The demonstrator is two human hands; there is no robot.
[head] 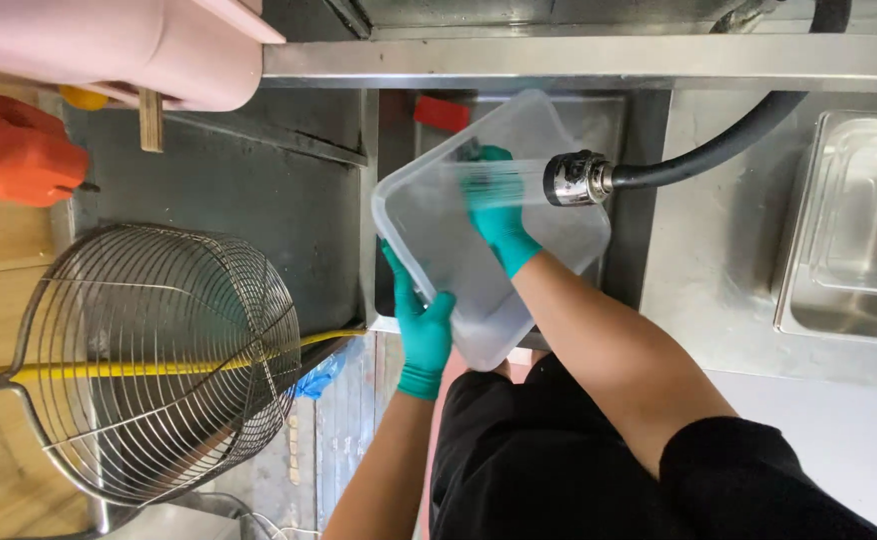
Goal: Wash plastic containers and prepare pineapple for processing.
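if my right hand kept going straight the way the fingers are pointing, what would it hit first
Most likely the inner wall of the clear plastic container. Your right hand is already inside it, fingers pointing toward its far end, with the hose nozzle spraying in beside them. Depth is hard to judge; they may already be touching.

Tub [549, 230] between both hands, under hose nozzle [576, 178]; wire basket [159, 360] left.

right hand [499, 215] blurred behind tub wall [429, 215] | steel pan [859, 230] cut off
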